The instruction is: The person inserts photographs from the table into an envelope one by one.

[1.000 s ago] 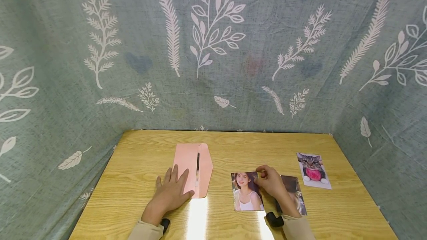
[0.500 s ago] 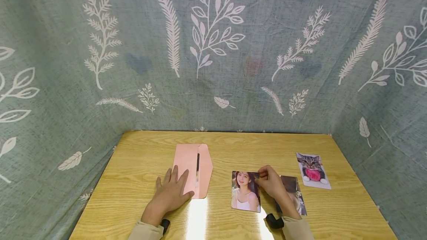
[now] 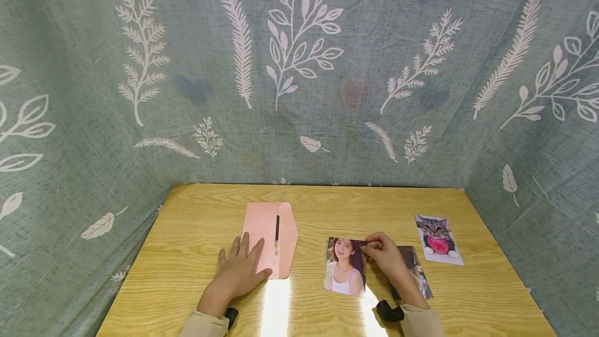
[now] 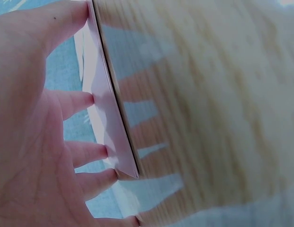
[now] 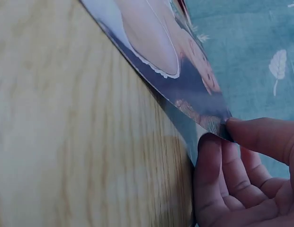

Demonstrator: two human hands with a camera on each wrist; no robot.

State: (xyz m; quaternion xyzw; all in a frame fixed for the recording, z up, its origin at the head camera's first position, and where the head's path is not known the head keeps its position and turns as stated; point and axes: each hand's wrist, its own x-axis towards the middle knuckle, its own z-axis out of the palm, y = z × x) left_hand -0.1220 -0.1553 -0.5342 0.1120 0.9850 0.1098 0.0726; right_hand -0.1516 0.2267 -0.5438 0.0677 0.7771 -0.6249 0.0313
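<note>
My left hand (image 3: 239,269) lies with spread, straight fingers on a pink envelope (image 3: 260,217), its flap unfolded toward the right. A dark strip of something inside shows along the envelope's slot. In the left wrist view the fingertips touch the envelope (image 4: 106,118) flat on the table. With thumb and fingers, my right hand (image 3: 386,258) pinches the upper right corner of a portrait photo (image 3: 345,269). The right wrist view shows that corner of the photo (image 5: 194,101) bent up from the wood between thumb and index finger.
Partly under my right forearm lies a second, darker photo (image 3: 416,269). Farther right is a photo of a cat (image 3: 439,241) with a pink round thing. The wooden table (image 3: 206,196) ends at a patterned cloth (image 3: 281,134) behind and at both sides.
The right hand has shifted slightly to the right, and the pinched portrait photo has turned a little clockwise and up. The left hand and envelope have stayed in place.
</note>
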